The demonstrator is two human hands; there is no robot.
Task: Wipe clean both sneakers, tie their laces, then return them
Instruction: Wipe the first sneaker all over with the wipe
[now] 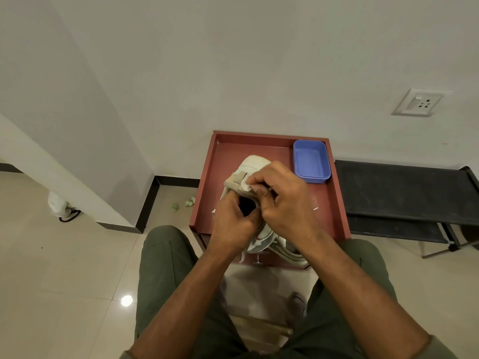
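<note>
Above the red desk (204, 182), white sneaker (252, 164) held toe-away, long axis running from body toward wall. Left hand (233, 224) gripping collar from below-left; right hand (285, 200), nearer the tongue, pinching small wipe (245, 187) against it. Second sneaker (290, 251) underneath, at near edge.

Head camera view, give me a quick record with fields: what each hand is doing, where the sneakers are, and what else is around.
left hand: grips the collar of the held sneaker
right hand: pinches a small white wipe against the sneaker's tongue area
second sneaker: lies at the near edge of the red table, under the right wrist
surface: red table with raised rim, against the wall
container: blue tub at the table's far right corner
floor: green scraps left of the table
laces: cannot tell if tied
</note>
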